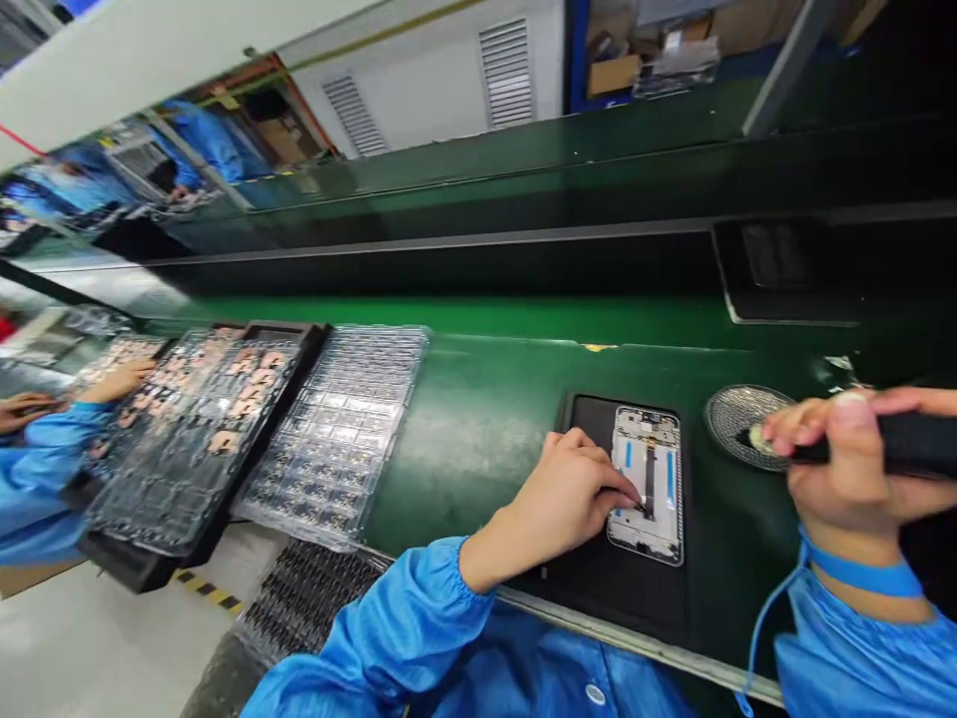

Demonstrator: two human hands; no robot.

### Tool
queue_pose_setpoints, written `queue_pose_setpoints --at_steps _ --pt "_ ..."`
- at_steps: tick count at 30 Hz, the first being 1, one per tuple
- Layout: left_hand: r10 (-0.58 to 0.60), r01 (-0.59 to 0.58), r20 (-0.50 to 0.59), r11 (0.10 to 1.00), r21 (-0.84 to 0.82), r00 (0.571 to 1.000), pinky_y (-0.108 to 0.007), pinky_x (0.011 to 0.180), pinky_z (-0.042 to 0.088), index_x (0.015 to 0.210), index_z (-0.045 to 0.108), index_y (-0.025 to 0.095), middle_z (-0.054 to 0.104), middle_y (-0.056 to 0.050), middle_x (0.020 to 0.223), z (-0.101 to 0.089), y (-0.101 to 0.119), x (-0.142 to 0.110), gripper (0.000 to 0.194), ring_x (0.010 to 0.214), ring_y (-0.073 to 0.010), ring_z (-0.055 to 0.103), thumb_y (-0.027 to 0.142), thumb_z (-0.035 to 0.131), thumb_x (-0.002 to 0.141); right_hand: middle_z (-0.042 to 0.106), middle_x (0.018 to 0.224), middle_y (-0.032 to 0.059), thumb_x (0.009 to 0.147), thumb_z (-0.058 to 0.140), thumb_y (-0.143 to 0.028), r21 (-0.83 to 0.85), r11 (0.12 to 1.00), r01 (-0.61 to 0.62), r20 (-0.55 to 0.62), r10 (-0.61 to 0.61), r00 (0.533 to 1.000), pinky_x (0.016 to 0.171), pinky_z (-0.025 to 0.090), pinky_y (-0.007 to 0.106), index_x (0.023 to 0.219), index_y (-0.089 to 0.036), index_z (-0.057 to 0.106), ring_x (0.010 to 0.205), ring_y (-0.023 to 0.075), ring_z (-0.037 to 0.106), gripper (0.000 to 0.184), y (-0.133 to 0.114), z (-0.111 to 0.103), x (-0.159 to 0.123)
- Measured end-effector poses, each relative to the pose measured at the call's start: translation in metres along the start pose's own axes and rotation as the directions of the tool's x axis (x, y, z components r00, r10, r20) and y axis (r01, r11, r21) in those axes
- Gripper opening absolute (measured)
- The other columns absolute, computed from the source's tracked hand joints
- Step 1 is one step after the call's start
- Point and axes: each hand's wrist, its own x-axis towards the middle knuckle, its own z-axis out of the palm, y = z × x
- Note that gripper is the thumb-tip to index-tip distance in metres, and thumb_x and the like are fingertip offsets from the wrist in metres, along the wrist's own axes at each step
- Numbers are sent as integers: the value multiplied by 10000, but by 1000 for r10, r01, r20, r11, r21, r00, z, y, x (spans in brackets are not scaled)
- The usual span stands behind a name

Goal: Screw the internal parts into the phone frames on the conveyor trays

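Note:
A phone mid-frame [632, 469] with a dark flex cable [650, 474] and blue strips lies on a black mat [590, 588]. My left hand [572, 489] reaches over the frame's left side, thumb and fingertips pinched at the cable's lower end. Whatever is between those fingertips is hidden. My right hand [852, 469], with a blue wrist strap, is closed around a black tool handle [916, 444]; the kind of tool does not show. Its fingertips are by the edge of a round, mesh-like dish [737, 424], next to a small pale piece.
Left of the mat, a clear tray [329, 439] holds rows of small parts. Beyond it, a black tray [201, 429] carries copper-coloured pieces, with a co-worker's hand [120, 382] over it. A dark flat panel [793, 274] lies at the back right.

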Motion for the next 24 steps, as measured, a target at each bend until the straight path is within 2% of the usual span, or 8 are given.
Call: queue_pose_setpoints --at_steps 3,9,12,15,20,24 --pt "16 -13 60 999 -36 998 -462 1172 451 1230 983 254 923 -59 1119 1 8 0 137 1256 -282 685 248 861 1170 508 550 -118 797 1021 -610 -13 989 145 78 -143 987 412 483 314 971 -322 551 398 175 465 578 5 8 4" --pt "61 -57 160 998 -32 985 -494 1116 433 1249 995 269 924 -79 1137 23 12 5 166 1248 -298 672 260 847 1175 544 682 -108 916 1024 -591 -24 988 153 119 -149 982 448 535 310 1000 -291 577 440 143 537 545 6 7 1" --pt "86 -81 140 996 -43 986 -511 1145 425 1283 996 289 923 -85 1155 32 5 6 182 1248 -296 658 288 847 1179 541 693 -111 959 1009 -547 -9 984 179 139 -176 974 448 527 303 1020 -287 578 441 152 576 507 8 6 2" --pt "109 -102 123 993 -65 986 -519 1160 432 1307 995 314 915 -84 1172 35 -3 4 187 1278 -300 652 342 863 1178 558 701 -115 1000 984 -499 11 978 209 164 -208 964 450 519 287 1038 -279 580 426 131 552 462 9 7 3" --pt "163 -161 41 985 -57 986 -509 1172 490 1260 1008 344 833 -110 1481 35 -14 0 161 1434 -338 613 357 884 1158 543 670 -118 1033 964 -446 31 973 227 173 -229 958 460 531 272 1034 -271 585 436 121 526 417 7 8 4" --pt "200 -198 16 978 -68 980 -510 1198 510 1252 1009 327 831 -114 1472 36 -19 0 156 1421 -330 615 369 904 1144 535 663 -121 1014 976 -442 47 976 212 158 -217 963 455 531 270 1041 -270 589 441 121 524 423 6 7 5"
